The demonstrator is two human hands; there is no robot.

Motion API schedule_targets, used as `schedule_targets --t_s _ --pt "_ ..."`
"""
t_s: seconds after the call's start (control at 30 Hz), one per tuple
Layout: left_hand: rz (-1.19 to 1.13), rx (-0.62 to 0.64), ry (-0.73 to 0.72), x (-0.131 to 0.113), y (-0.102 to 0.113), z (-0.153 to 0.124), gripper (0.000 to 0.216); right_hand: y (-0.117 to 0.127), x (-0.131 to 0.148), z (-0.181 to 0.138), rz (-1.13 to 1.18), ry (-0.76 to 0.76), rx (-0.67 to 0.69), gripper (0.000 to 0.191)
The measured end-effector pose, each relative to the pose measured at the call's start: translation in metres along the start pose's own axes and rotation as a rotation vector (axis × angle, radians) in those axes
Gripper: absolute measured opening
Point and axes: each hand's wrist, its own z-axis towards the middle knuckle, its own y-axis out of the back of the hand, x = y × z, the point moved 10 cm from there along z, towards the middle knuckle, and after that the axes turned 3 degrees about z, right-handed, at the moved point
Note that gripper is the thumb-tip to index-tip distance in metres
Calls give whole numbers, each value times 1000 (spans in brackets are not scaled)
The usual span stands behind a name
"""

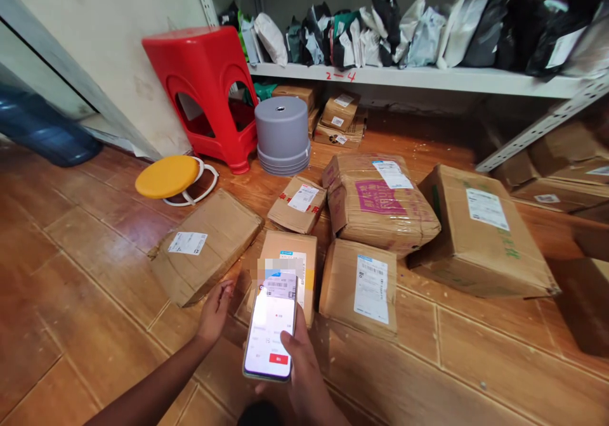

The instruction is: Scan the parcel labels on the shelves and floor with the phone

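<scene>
My right hand (304, 356) is wrapped round a smartphone (269, 343), its thumb over the lit screen, which shows a label picture at the top and a red button low down. Behind the phone lies a small cardboard box (304, 248) with a white label, partly covered by it. My left hand (216, 312) is empty, fingers extended, close to the near corner of a flat cardboard box (219, 229) at the left; whether it touches is hard to tell. To the right of the phone is another labelled carton (337, 286).
Farther back are a taped carton with purple print (342, 204), a large carton (447, 223) and a small parcel (285, 207). A red stool (209, 52), a yellow stool (166, 177) and grey tubs (281, 128) stand before a shelf (419, 80) of bagged parcels.
</scene>
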Motion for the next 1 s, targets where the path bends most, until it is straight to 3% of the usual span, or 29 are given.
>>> schedule_targets --t_s 0.37,0.7,1.0 --pt "-64 -27 27 8 4 -1 68 -4 2 1 -21 -31 -3 98" --pt "-86 -27 27 4 5 -2 69 -4 4 1 -17 -28 7 85" --pt "-37 2 5 15 0 0 64 -5 10 -8 -49 -68 160 98"
